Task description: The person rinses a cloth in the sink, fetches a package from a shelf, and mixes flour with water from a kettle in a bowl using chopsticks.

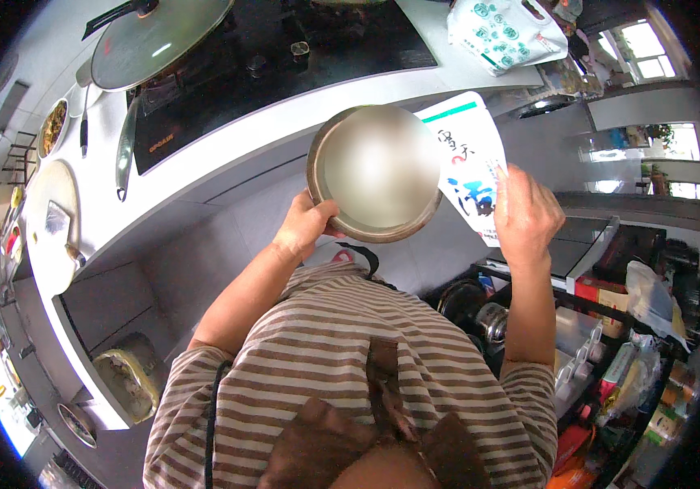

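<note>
My left hand (308, 224) grips the near left rim of a round metal bowl or pot (316, 160), held up over the floor in front of the counter. The inside of this vessel is blurred, so its contents cannot be told. In my right hand (524, 208) is a white printed plastic pouch (469, 153) bearing blue marks and writing, pinched at its right edge. The pouch is tilted, with its upper left part at the vessel's right rim; whether it is cut open cannot be told.
Beyond lies a black glass cooktop (276, 67) with a glass-lidded pan (160, 46). A white bag (505, 36) stands at the counter's far right. On the left are a round cutting board (50, 244) and a dish of food (53, 128). A loaded shelf rack (576, 299) is at my right.
</note>
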